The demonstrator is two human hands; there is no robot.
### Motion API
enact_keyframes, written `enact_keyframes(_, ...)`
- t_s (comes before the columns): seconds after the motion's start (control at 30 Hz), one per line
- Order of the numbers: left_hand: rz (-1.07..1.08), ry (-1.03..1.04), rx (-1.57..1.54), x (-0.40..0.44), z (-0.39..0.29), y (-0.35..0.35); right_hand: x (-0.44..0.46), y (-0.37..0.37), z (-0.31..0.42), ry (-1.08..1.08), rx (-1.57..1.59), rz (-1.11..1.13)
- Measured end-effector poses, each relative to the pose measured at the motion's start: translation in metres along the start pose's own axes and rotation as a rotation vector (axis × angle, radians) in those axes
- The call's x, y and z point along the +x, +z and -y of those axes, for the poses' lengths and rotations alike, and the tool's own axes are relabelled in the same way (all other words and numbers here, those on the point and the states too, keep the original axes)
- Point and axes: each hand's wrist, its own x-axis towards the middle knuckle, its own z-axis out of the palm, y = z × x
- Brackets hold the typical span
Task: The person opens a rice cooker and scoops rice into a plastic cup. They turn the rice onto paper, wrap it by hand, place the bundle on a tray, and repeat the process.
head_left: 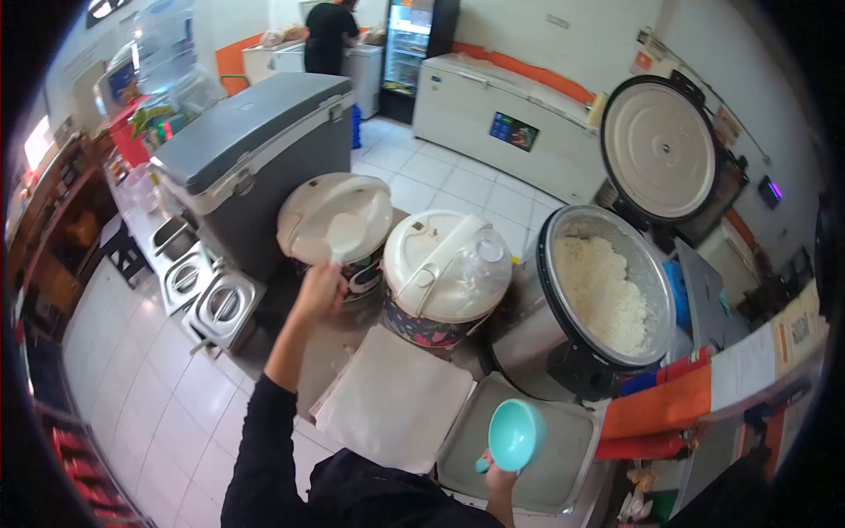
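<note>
My left hand (326,290) is closed round the handle of a white paddle (345,233), whose broad end lies over the lid of the left rice cooker (308,198). Low in the view, my right hand (500,475) grips a turquoise bowl (518,435) above a grey tray (458,440). A second patterned cooker (431,330) has its lid down, with a clear plastic cup (488,249) on top. To its right a big steel cooker (524,330) stands with its lid (660,148) raised and white rice (603,286) inside. A stack of white paper (396,396) lies before the cookers.
A large grey cooler (255,132) stands at the back left, beside lidded steel containers (224,308). A white chest freezer (502,114) lines the far wall. Another person (328,40) in dark clothes stands near the back. Orange and white papers (660,409) are at the right.
</note>
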Motion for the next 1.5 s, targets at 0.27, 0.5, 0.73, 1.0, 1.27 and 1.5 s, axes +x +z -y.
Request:
enact_keyframes(0.27, -0.599, 0.354, 0.833, 0.020, -0.040, -0.024, 0.049, 0.033, 0.197, -0.784, -0.677, -0.302)
enact_keyframes(0.5, -0.345, 0.985, 0.682, -0.029, 0.021, 0.028, 0.220, 0.065, 0.329, -0.583, -1.838, -0.303)
enact_keyframes(0.73, 0.734, 0.507, 0.441, -0.089, 0.075, 0.146, 0.366, 0.077, 0.304, -0.922, -2.117, -0.296)
enact_keyframes(1.0, 0.695, 0.813, 0.430, -0.085, -0.005, 0.264, 0.368, 0.086, 0.293, -0.642, -2.289, 0.347)
enact_keyframes(1.27, 0.716, 0.762, 0.451, -0.087, -0.002, 0.268, 0.323, 0.070, 0.258, -0.360, -2.187, 0.872)
enact_keyframes(1.5, 0.668, 0.782, 0.501, -0.085, 0.006, 0.270, 0.279, 0.037, 0.255, -0.220, -1.876, 1.126)
